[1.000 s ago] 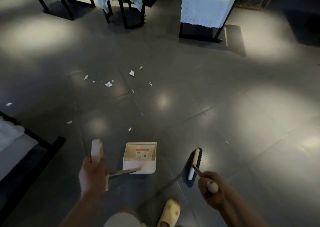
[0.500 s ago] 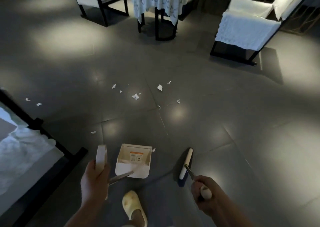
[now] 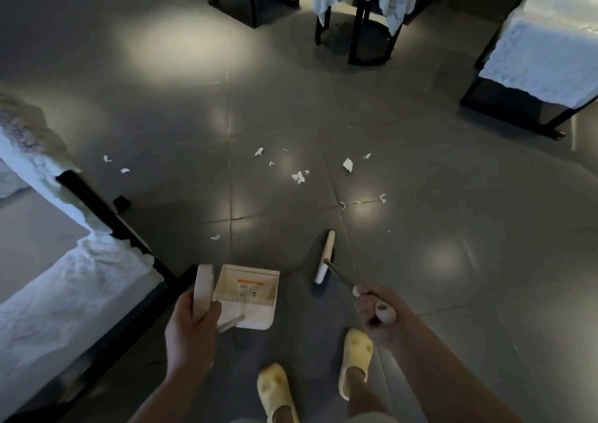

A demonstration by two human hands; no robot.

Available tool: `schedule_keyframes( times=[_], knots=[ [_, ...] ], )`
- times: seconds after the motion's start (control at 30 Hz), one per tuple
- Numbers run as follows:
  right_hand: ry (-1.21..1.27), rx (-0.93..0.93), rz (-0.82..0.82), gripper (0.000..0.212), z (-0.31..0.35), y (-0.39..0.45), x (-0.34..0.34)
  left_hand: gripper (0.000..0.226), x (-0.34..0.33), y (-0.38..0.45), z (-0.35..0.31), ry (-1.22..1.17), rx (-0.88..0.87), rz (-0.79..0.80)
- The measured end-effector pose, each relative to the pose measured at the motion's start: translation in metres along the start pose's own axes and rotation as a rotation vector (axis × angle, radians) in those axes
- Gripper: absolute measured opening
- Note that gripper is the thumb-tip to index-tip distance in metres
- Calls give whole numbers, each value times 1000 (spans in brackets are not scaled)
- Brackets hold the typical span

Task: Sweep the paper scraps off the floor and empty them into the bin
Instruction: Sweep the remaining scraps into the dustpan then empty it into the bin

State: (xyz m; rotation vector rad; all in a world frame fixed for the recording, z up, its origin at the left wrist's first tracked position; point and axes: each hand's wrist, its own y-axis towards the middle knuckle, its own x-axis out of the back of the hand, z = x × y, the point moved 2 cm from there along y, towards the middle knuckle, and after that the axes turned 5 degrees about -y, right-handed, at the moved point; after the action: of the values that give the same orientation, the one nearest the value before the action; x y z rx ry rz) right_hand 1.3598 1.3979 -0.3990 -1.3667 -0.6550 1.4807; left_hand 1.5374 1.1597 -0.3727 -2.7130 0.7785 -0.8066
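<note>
Grey floor [image 3: 420, 228] tiles spread out under us, with the paper scraps [image 3: 298, 176] lying ahead, well apart from our tools. We see no bin. We carry the dustpan [image 3: 247, 296] low, our left hand [image 3: 191, 329] wrapped round its handle, ready to set down. Our right hand [image 3: 377, 312] grips the broom [image 3: 325, 257] stick, brush tipped toward the scraps, so we can pull them in.

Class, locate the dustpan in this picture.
The dustpan sits low centre-left in the head view, its handle gripped by the left hand, left of the broom head.
</note>
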Motion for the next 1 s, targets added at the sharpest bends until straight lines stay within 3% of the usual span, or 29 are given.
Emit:
schedule_keyframes(
  times=[0.1, 0.2, 0.33, 0.43, 0.57, 0.67, 0.77, 0.83, 1.0],
  knots=[
    [-42, -36, 70, 44, 34, -11, 10, 12, -6, 14, -6, 5, 21, -48],
    [-225, -82, 12, 23, 64, -20, 26, 5, -12, 26, -16, -7, 46, -144],
    [-440, -95, 42, 12, 108, -25, 25, 9, -23, 37, -29, -37, 76, -271],
    [-492, -134, 120, 43, 150, -15, 3, 10, -40, 42, -38, -52, 85, -342],
    [-570, -279, 249, 56, 193, 18, -53, 14, -56, 43, -42, -112, 157, -445],
    [-556, -326, 275, 48, 200, 53, -100, 16, -52, 37, -40, -141, 178, -499],
    [-469, -399, 389, 78, 189, 89, -151, 13, -45, 39, -38, -195, 190, -512],
    [-413, -480, 448, 78, 174, 115, -180, 11, -42, 47, -33, -217, 237, -503],
    [-293, -603, 431, 72, 142, 176, -244, 36, -43, 63, -27, -245, 277, -524]
  ],
)
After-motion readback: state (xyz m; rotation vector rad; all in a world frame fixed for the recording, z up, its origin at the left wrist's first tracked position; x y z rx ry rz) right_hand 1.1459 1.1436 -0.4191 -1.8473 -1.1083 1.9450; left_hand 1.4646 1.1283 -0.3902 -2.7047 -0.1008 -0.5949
